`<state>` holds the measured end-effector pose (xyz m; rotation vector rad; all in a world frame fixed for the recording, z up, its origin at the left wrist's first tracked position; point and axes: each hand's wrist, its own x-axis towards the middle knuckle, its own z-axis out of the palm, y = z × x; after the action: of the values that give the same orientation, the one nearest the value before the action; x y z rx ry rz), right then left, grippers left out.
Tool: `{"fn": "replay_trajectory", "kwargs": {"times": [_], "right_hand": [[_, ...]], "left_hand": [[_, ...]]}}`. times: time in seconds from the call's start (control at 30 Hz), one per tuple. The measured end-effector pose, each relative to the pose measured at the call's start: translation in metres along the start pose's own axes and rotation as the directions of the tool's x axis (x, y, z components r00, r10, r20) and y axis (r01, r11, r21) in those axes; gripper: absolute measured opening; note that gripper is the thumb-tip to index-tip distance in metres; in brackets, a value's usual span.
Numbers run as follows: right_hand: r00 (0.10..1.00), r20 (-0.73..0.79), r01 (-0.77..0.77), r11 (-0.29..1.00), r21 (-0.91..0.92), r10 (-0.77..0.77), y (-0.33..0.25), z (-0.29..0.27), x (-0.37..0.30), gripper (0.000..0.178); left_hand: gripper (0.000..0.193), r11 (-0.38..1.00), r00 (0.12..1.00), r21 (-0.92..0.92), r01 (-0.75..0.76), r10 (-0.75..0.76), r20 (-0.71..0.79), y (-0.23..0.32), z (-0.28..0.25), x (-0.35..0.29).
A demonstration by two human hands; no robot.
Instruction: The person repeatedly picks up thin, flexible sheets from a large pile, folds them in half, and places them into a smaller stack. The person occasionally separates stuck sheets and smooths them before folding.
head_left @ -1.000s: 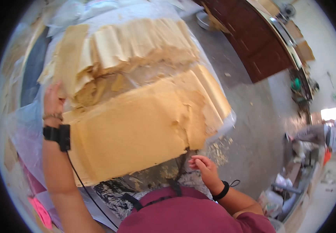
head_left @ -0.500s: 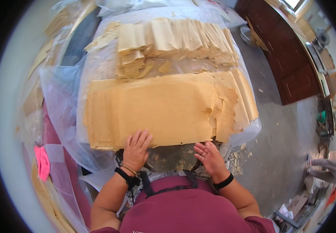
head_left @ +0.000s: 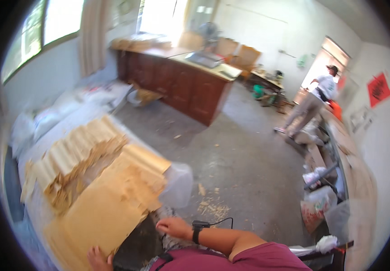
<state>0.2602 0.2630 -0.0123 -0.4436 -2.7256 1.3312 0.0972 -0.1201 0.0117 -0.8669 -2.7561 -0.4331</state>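
Wide, thin tan sheets (head_left: 100, 211) lie in a flat stack across the near part of a plastic-covered table, their right ends torn and ragged. My left hand (head_left: 98, 259) rests at the stack's near edge, fingers stretched out over the top sheet; the picture's lower rim cuts off its wrist. Just off the stack's right corner is my right hand (head_left: 174, 227), apart from the sheets. Its fingers look bent but are smeared, and nothing shows in them. Behind the stack, a row of folded tan sheets (head_left: 80, 147) stands with broken pieces along its near side.
Tan scraps (head_left: 213, 207) litter the grey floor right of the table. A dark red cabinet (head_left: 177, 88) stands beyond. Bags (head_left: 317, 205) and a long covered bench (head_left: 346, 153) line the right wall. Another person (head_left: 323, 88) is by the doorway, far right.
The view has swung right and up, bringing the room and the other person into sight. My left hand stays at the stack's near edge; my right hand's fingers look more bent.
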Motion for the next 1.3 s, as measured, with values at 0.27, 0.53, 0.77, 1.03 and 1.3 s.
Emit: {"fn": "replay_trajectory", "kwargs": {"times": [0.27, 0.53, 0.77, 1.03, 1.3], "right_hand": [[0.968, -0.107, 0.210, 0.965, -0.160, -0.228, 0.023, 0.022, -0.043, 0.009], [0.957, -0.076, 0.267, 0.952, -0.152, -0.280, 0.032, 0.025, -0.043, 0.008], [0.957, -0.103, 0.251, 0.954, -0.164, -0.269, 0.024, 0.024, -0.040, 0.008], [0.948, -0.094, 0.289, 0.946, -0.150, -0.304, -0.033, -0.028, -0.063, 0.011], [0.968, -0.067, 0.225, 0.953, -0.203, -0.243, 0.022, 0.027, -0.034, 0.007]], "left_hand": [[0.035, 0.732, 0.817, -0.548, -0.404, 0.559, 0.143, 0.091, 0.082, 0.022], [0.040, 0.773, 0.464, -0.524, -0.356, 0.634, 0.619, 0.103, 0.145, -0.025], [0.045, 0.809, 0.446, -0.428, -0.404, 0.582, 0.679, 0.071, 0.177, -0.044], [0.051, 0.811, 0.422, -0.401, -0.427, 0.571, 0.704, 0.062, 0.206, -0.053], [0.058, 0.819, 0.388, -0.383, -0.428, 0.549, 0.741, 0.035, 0.216, -0.066]]}}
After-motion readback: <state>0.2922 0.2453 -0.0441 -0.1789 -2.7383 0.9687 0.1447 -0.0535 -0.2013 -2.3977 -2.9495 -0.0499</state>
